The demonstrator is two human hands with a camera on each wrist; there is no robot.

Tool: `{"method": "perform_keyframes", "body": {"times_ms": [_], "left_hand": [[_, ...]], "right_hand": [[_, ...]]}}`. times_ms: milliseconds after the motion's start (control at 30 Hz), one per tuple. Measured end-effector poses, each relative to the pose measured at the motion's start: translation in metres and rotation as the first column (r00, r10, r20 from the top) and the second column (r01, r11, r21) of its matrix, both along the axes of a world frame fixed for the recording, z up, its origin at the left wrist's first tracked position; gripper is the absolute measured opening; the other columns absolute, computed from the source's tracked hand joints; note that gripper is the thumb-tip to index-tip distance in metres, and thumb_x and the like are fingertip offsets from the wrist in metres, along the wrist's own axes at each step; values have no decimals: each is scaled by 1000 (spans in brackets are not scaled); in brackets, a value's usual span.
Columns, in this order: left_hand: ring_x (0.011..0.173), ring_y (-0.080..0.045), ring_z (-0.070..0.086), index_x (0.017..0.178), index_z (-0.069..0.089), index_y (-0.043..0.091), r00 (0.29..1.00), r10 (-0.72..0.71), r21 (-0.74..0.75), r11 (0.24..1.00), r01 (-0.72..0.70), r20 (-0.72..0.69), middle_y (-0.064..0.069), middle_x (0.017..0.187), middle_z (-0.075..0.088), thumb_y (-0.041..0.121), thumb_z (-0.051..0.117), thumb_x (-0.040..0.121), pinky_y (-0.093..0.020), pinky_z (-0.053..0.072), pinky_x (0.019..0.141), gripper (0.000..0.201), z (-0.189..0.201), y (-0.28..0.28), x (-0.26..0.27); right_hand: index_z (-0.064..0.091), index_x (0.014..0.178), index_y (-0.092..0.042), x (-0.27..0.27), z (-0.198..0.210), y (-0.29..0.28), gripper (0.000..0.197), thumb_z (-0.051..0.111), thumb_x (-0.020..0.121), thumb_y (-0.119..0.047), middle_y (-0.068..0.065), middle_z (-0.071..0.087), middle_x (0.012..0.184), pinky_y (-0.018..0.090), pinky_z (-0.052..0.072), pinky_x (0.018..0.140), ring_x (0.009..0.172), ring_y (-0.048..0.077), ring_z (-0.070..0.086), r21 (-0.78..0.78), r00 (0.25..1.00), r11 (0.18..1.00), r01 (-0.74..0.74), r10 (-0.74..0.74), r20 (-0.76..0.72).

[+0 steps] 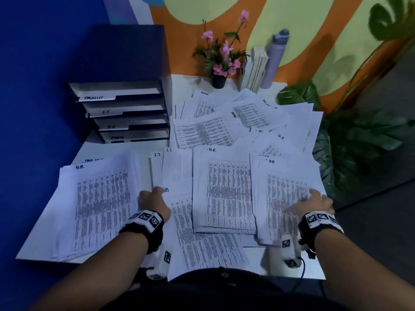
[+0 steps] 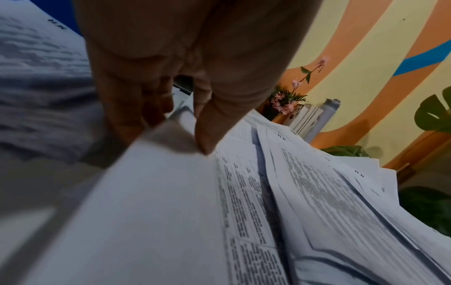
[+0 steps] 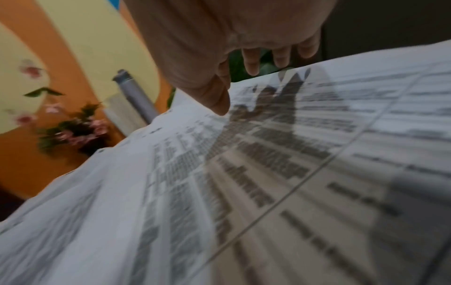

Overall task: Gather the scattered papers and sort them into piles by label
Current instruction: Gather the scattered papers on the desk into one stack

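Both forearms reach over the desk | my left hand (image 1: 155, 199) pinches an H.R. stack's (image 1: 98, 207) edge | my right hand (image 1: 315, 202) lies flat, fingers spread, on another H.R. sheet (image 1: 285, 189).

Left hand (image 1: 153, 199) fingers curled in a pinch, right hand (image 1: 315, 202) fingers spread, both forearms extended

Papers (image 1: 224, 194): white, black printed tables, black handwritten labels. Worktop (image 1: 292, 265): white. Tray rack (image 1: 125, 113): black, white label tabs. Flowers (image 1: 221, 57): pink, green leaves, black pot. Bottle (image 1: 275, 59): pale lilac. Wall (image 1: 314, 30): orange with pale yellow-green shapes; blue panel at left. Wrist bands (image 1: 146, 223): black, white tags with black square codes.
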State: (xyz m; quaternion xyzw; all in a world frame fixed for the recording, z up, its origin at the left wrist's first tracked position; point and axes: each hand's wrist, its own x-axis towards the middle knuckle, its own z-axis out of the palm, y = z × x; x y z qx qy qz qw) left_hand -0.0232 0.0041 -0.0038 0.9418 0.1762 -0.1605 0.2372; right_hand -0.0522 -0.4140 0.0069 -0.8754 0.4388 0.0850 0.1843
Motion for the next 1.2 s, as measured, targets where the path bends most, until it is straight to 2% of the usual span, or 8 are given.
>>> {"method": "perform_keyframes", "body": {"times_ms": [267,367,500,633,800,1000,1067,1200], "left_hand": [[124,-26,46,136,49,10,911,73,-242,970,30,406,-9,144,33,-14,47,86,-20,29,103,55,6,-19,-13],[123,-31,48,147,32,22,945,92,-234,972,-17,313,-14,144,38,-3,49,91,-34,40,102,64,5,-21,-12],[98,-36,60,146,26,30,980,178,-305,942,-142,92,-20,132,52,6,45,95,-38,50,81,59,-5,-18,-3],[120,-31,51,140,38,22,984,135,-395,915,-79,117,-11,141,47,3,49,94,-33,40,97,51,-6,-16,7],[128,-27,45,139,40,19,980,137,-454,889,-58,144,-9,141,47,8,53,94,-32,33,105,48,2,-27,25],[130,-32,43,143,35,17,979,203,-483,855,-187,-20,-12,146,42,54,33,98,-41,34,105,58,0,-52,33],[127,-30,46,142,36,18,971,236,-496,840,-221,-33,-8,143,46,62,45,90,-39,37,103,68,0,-52,33],[117,-28,53,138,41,16,993,115,-463,881,-95,15,-5,132,54,25,73,82,-34,41,99,65,1,-42,30]], "right_hand": [[35,139,-18,-8,-3,-15,59,56,84,-15,21,35,139,45,37,101,127,42,36,45,998,999,19,-16,-56],[32,142,-19,-5,-1,-9,61,49,84,-7,15,29,142,45,37,101,128,38,33,62,999,998,-7,9,-32],[33,142,-22,-2,-2,-4,62,50,83,-9,3,23,149,46,38,103,126,33,32,46,993,992,-116,117,-23],[42,126,-20,6,1,4,44,52,84,-12,3,24,150,49,39,105,131,32,29,64,967,971,-229,235,-101],[43,128,-19,15,5,20,43,56,87,-13,10,31,143,39,42,102,121,33,41,171,948,932,-319,311,72],[36,142,-24,23,1,54,64,61,83,-18,4,30,148,47,34,109,133,30,33,152,851,843,-516,525,-27],[31,147,-22,25,-4,68,74,63,80,-16,5,30,149,43,36,111,135,30,33,237,814,790,-566,581,6],[32,148,-16,34,-6,84,73,65,83,-17,8,36,143,37,35,113,135,27,37,310,759,699,-645,634,151]]}}
